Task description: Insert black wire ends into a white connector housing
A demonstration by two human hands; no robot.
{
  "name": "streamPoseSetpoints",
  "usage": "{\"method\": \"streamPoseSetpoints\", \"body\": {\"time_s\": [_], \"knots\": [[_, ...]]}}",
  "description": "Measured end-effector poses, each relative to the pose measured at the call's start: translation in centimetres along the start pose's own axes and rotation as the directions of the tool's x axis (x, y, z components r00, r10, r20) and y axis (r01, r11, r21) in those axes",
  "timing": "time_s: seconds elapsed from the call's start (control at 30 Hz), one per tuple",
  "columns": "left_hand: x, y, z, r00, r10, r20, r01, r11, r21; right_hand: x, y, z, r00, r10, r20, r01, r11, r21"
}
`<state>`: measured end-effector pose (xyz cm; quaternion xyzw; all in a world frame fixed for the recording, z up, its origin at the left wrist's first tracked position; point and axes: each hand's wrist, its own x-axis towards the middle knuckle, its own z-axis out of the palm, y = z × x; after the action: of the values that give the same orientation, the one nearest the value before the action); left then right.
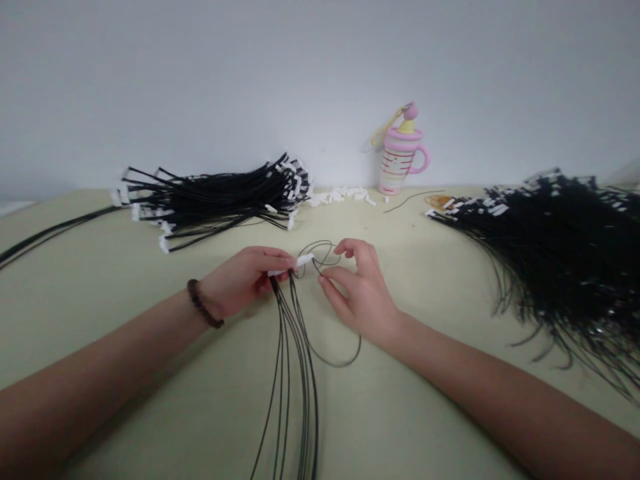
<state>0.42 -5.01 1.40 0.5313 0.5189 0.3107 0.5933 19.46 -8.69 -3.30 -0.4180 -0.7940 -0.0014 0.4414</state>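
There are two hands over one pale green table (220,413). The left hand (245,277) is closed, with its thumb and fingers pinching white plugs (305,261). Two white bits show, one on each side of the thumb tip; I cannot tell if more hide under the fingers. The plugs are above the middle of the table. Thin black wires (303,373) hang down from them, more than five, but they bunch up too much to count. One wire makes a big loop under the right hand (367,293). That hand has its thumb and one finger nearly together, pinching one thin wire end (318,268) beside the plugs. Its other fingers are bent.

One brown bead bracelet (204,304) is on the left wrist.

Two big piles of black wires with white ends lie on the table, one left pile (215,197) and one right pile (570,247), too many to count. Between them are lots of small loose white plugs (340,195), one short loose wire (413,197), some orange bands (437,201) and one pink striped cup (397,163) with one handle, near the wall.
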Motion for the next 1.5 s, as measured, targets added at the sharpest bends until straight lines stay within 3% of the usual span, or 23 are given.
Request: {"method": "streamPoseSetpoints", "body": {"time_s": [0.03, 0.1, 0.2, 0.27, 0.37, 0.43, 0.5, 0.53, 0.6, 0.67, 0.73, 0.8, 0.87, 0.9, 0.97, 1.17, 1.37, 1.5], "knots": [[0.0, 0.4, -0.3, 1.0, 0.01, -0.023, -0.011, 0.998, -0.057, 0.1, 0.4, 0.1, 0.999, 0.051, 0.01, -0.051, 0.997, 0.053], [-0.2, 1.2, -1.0, 0.997, 0.038, -0.063, -0.048, 0.984, -0.172, 0.4, 1.2, 0.2, 0.975, 0.153, 0.162, -0.188, 0.956, 0.225], [-1.0, 2.1, -1.8, 0.992, 0.121, -0.047, -0.129, 0.959, -0.253, 0.9, 2.3, 0.4, 0.867, 0.229, 0.441, -0.435, 0.779, 0.451], [-1.6, 2.3, -2.1, 0.983, 0.18, 0.043, -0.166, 0.961, -0.223, 1.2, 2.6, 0.4, 0.819, 0.27, 0.507, -0.547, 0.636, 0.545], [-2.2, 2.1, -1.9, 0.932, 0.215, 0.293, -0.218, 0.976, -0.024, 1.7, 2.9, 0.0, 0.805, 0.311, 0.505, -0.593, 0.437, 0.676], [-2.2, 2.0, -1.4, 0.876, 0.166, 0.454, -0.275, 0.944, 0.185, 2.1, 3.3, -0.3, 0.808, 0.332, 0.486, -0.584, 0.352, 0.732], [-2.0, 1.8, -0.7, 0.847, 0.088, 0.525, -0.312, 0.881, 0.356, 2.3, 4.1, -0.5, 0.787, 0.38, 0.486, -0.599, 0.28, 0.75], [-1.9, 1.6, -0.4, 0.852, 0.062, 0.52, -0.315, 0.854, 0.414, 2.4, 4.6, -0.6, 0.768, 0.422, 0.482, -0.612, 0.257, 0.748], [-1.5, 1.1, 0.1, 0.891, 0.05, 0.452, -0.289, 0.829, 0.479, 2.4, 5.5, -0.8, 0.759, 0.527, 0.382, -0.6, 0.339, 0.725], [-1.3, 0.6, 0.5, 0.943, 0.035, 0.331, -0.206, 0.842, 0.499, 2.1, 5.8, -1.0, 0.813, 0.565, 0.138, -0.52, 0.599, 0.609], [-1.1, 0.0, 0.7, 0.977, 0.012, 0.211, -0.11, 0.882, 0.458, 1.7, 5.1, -1.2, 0.898, 0.436, -0.056, -0.381, 0.834, 0.4], [-1.0, -0.3, 0.8, 0.992, 0.0, 0.127, -0.051, 0.916, 0.398, 1.2, 3.2, -1.1, 0.959, 0.282, 0.003, -0.271, 0.918, 0.288], [-0.9, -0.5, 1.0, 0.997, 0.015, 0.075, -0.04, 0.936, 0.349, 0.8, 0.8, -0.8, 0.947, 0.192, 0.257, -0.264, 0.922, 0.283], [-0.9, -0.6, 1.1, 0.998, 0.025, 0.055, -0.042, 0.943, 0.33, 0.6, -0.3, -0.6, 0.908, 0.171, 0.381, -0.287, 0.919, 0.272], [-0.9, -0.6, 1.3, 0.999, 0.037, 0.031, -0.044, 0.956, 0.29, 0.4, -2.1, -0.2, 0.846, 0.171, 0.504, -0.315, 0.925, 0.214], [-0.8, -0.6, 1.6, 0.999, 0.039, 0.001, -0.038, 0.965, 0.26, 0.4, -2.9, 0.4, 0.812, 0.24, 0.533, -0.364, 0.921, 0.14], [-0.9, -0.7, 1.5, 0.998, 0.061, 0.019, -0.064, 0.96, 0.273, 0.6, -2.8, 0.5, 0.815, 0.258, 0.519, -0.378, 0.915, 0.14], [-1.0, -0.8, 1.4, 0.998, 0.059, 0.022, -0.063, 0.958, 0.279, 0.7, -2.2, 0.5, 0.8, 0.232, 0.553, -0.42, 0.876, 0.239]]}}
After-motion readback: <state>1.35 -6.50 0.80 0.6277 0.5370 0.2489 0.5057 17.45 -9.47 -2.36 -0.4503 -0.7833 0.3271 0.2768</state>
